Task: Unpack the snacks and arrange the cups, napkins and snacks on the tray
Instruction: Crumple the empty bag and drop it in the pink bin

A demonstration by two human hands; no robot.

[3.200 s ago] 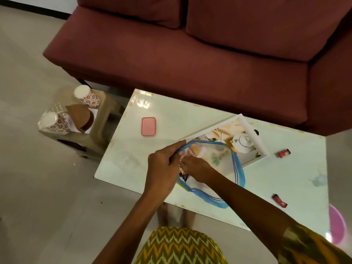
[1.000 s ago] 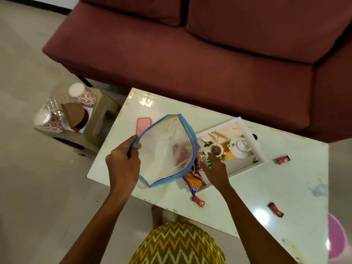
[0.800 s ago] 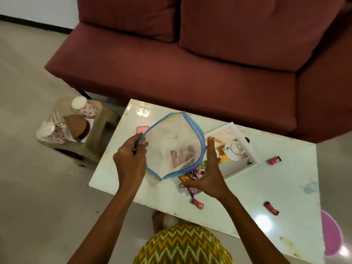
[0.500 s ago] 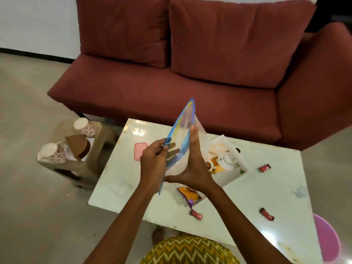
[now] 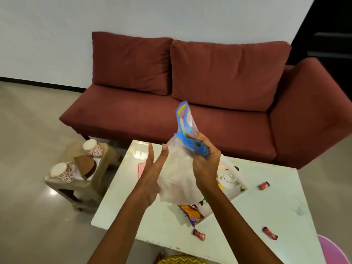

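Observation:
My right hand (image 5: 204, 162) clutches the blue-rimmed top of a clear plastic zip bag (image 5: 177, 178), raised above the table; the bag looks empty. My left hand (image 5: 152, 172) is flat and open against the bag's left side. Below lies the white printed tray (image 5: 237, 191), partly hidden by the bag. An orange and purple snack packet (image 5: 191, 213) lies at the tray's near corner. Three small red candies sit on the table: one (image 5: 199, 234) near the front edge, one (image 5: 270, 233) to the right, one (image 5: 264, 186) beyond the tray. Two floral paper cups (image 5: 93, 147) (image 5: 62, 172) and brown napkins (image 5: 85, 165) rest on a stool.
The pale green table (image 5: 266, 210) stands before a dark red sofa (image 5: 190, 111). A beige plastic stool (image 5: 83, 183) is to the table's left. A pink flat object (image 5: 141, 169) lies on the table behind my left hand. A pink round thing (image 5: 333, 250) shows at the lower right.
The snacks came out of the bag onto the tray and table. The bag was lifted and flattened between my hands, and my right hand has now bunched its top. The view tilted up.

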